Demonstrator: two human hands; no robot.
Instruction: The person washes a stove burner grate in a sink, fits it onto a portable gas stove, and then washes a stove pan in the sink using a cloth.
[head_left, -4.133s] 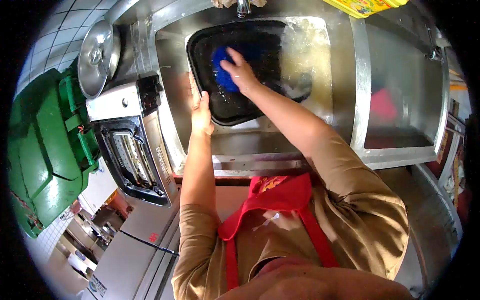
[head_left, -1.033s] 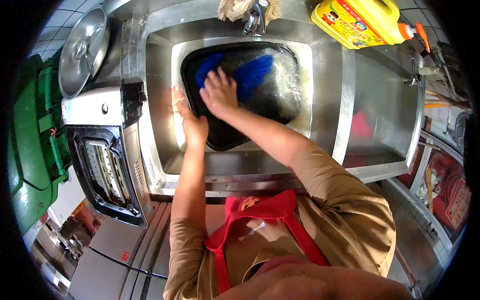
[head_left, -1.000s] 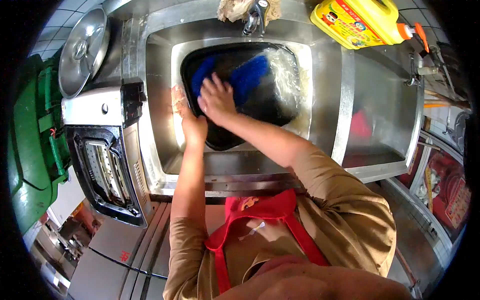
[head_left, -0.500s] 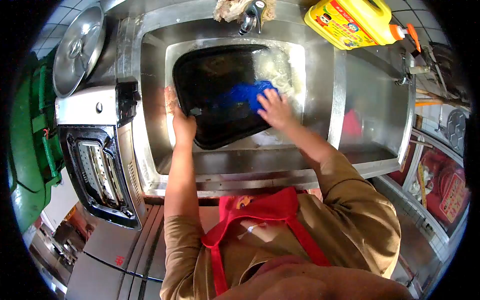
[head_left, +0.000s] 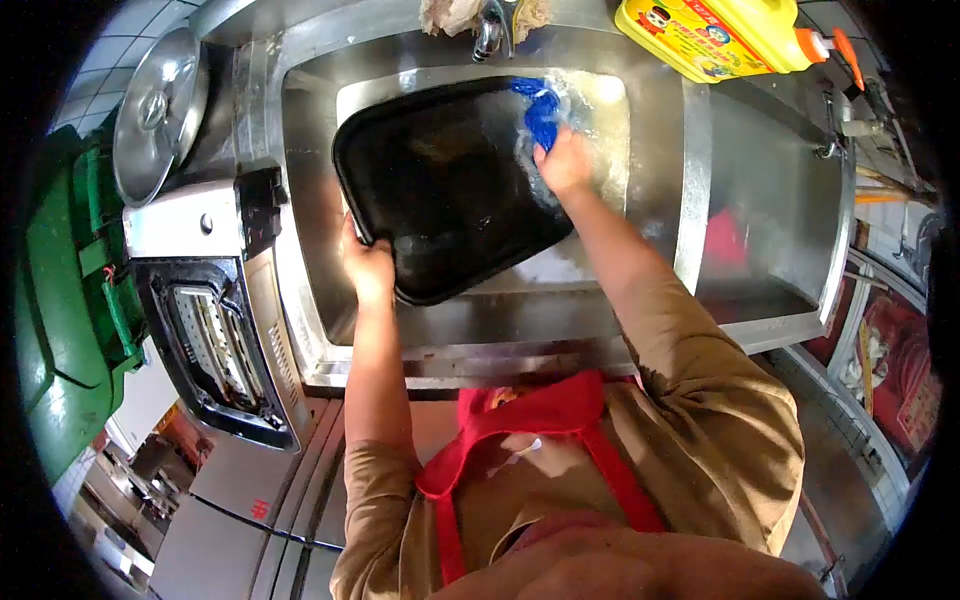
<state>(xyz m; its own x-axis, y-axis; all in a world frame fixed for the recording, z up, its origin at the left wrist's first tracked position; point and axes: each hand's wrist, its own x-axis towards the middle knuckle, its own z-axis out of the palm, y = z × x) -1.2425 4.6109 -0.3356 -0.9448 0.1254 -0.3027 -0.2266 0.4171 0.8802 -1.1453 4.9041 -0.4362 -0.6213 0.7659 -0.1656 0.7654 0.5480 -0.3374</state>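
Note:
A black rectangular tray (head_left: 440, 190) lies tilted in the stainless steel sink (head_left: 650, 130), its right end against soapy water. My left hand (head_left: 367, 262) grips the tray's left rim, fingers hidden partly beneath it. My right hand (head_left: 568, 162) is closed on a blue cloth (head_left: 541, 115) at the tray's far right corner. Part of the cloth spreads along the far rim. Suds and wet streaks show beside my right hand.
A faucet (head_left: 490, 38) stands at the sink's back edge, with crumpled rags beside it. A yellow detergent jug (head_left: 700, 40) sits back right. A second basin (head_left: 770, 240) adjoins on the right. At left are a metal lid (head_left: 160, 110), an appliance (head_left: 205, 310) and green bins (head_left: 60, 300).
My right hand has moved the blue cloth from the tray's middle right to its far right corner. The tray has shifted slightly, and my left hand still holds its left side.

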